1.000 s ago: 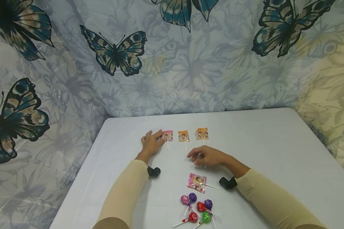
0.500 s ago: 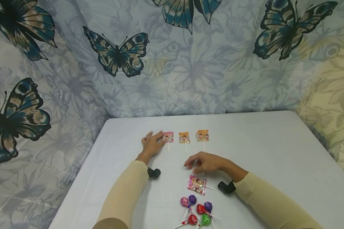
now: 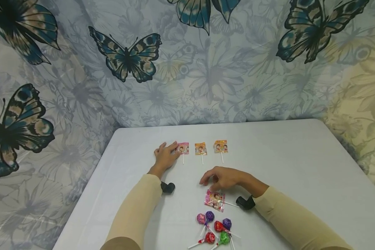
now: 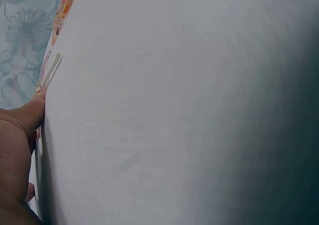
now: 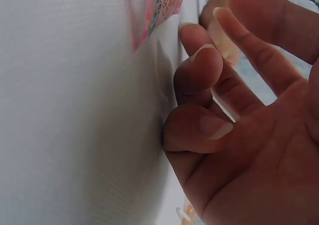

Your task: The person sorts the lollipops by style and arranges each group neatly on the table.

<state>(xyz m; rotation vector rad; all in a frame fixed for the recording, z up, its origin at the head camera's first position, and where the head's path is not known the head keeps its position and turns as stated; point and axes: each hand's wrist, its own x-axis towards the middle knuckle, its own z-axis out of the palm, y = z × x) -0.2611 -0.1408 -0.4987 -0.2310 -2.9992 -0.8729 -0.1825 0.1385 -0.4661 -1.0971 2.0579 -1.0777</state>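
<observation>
My left hand (image 3: pixel 165 158) rests on the table, its thumb and fingertips touching the left edge of a flat pink-wrapped lollipop (image 3: pixel 183 148). To the right of that one lie two flat orange-wrapped lollipops (image 3: pixel 201 148), sticks toward me. My right hand (image 3: pixel 226 177) is just beyond a larger pink-wrapped lollipop (image 3: pixel 214 201), fingers loosely bent and holding nothing. In the right wrist view the pink wrapper (image 5: pixel 169 3) lies apart from the fingertips. The left wrist view catches the left thumb (image 4: pixel 32 114) against a wrapper, with a white stick (image 4: pixel 52 70) above it.
Several round lollipops lie in a cluster near me: a pink one (image 3: pixel 201 218), purple ones (image 3: pixel 209 216), red ones (image 3: pixel 210 237) and a green one (image 3: pixel 224 238). The white table (image 3: pixel 284 156) ends at a butterfly-print cloth (image 3: pixel 206 80) behind and at the sides.
My right hand has drawn back toward me, from below the right orange lollipop to beside the larger pink one. The left hand stays on its lollipop.
</observation>
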